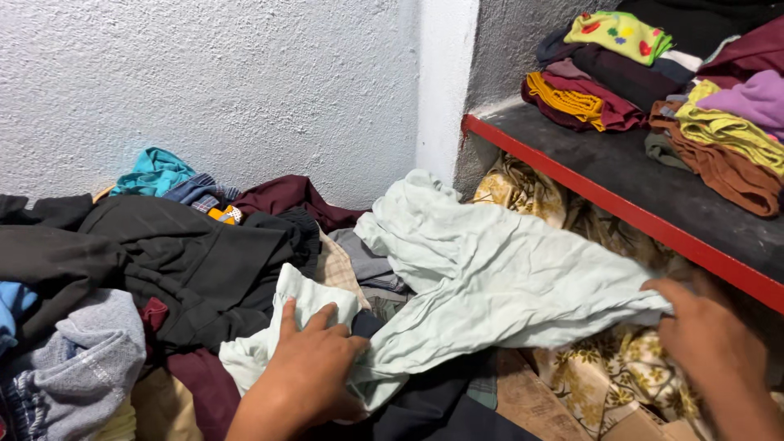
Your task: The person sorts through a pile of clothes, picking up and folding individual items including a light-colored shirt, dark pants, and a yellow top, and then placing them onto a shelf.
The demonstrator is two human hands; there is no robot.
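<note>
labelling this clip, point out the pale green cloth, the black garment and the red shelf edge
pale green cloth [498, 278], head view, its wrinkled middle
black garment [196, 261], head view, its broad flat middle
red shelf edge [621, 211], head view, its painted front lip

Right hand [709, 336] motion-blurred, wrist cut off, folded clothes [719, 98] cropped at right edge

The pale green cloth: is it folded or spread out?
Spread out: the pale green cloth lies wrinkled, stretched between left hand and right hand.
</note>
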